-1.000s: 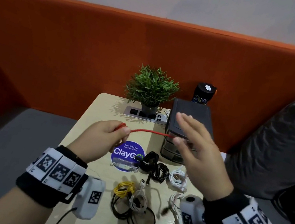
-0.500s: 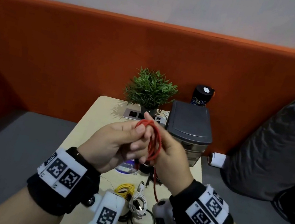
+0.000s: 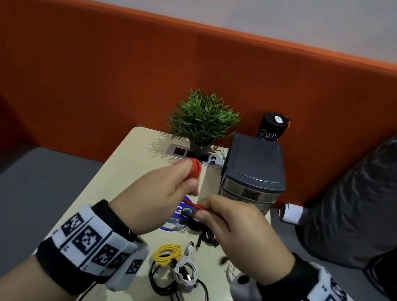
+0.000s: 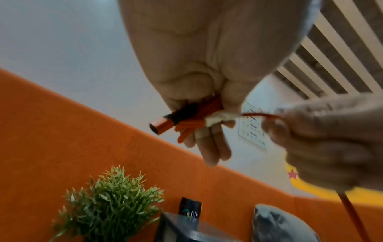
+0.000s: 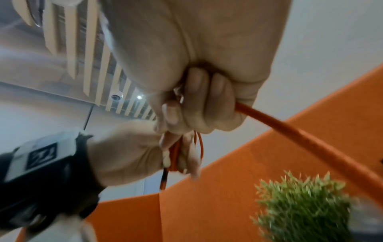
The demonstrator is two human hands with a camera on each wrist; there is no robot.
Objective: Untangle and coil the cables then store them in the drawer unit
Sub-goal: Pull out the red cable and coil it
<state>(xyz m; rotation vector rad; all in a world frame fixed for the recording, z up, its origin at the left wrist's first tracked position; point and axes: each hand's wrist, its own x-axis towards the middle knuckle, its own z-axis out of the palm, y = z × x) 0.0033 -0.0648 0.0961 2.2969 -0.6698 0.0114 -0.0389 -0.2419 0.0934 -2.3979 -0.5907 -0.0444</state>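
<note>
Red cable (image 3: 194,170) coiled in the left hand (image 3: 158,196), its tail pinched by the right hand (image 3: 236,233), above the table (image 3: 121,163).

Only the left wrist view shows the plug (image 4: 163,126) jutting from the left fingers curled on the loops; the right wrist view shows right fingers (image 5: 199,104) closed round the strand. Half a second ago the hands were together; now they are apart. The drawer unit (image 3: 254,170) stands shut.

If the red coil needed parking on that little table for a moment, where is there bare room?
The left strip of the table looks bare, between its left edge and the round sticker, back toward the potted plant. The near middle is crowded with yellow cable, white cable and black cable. The drawer unit fills the right rear.
</note>
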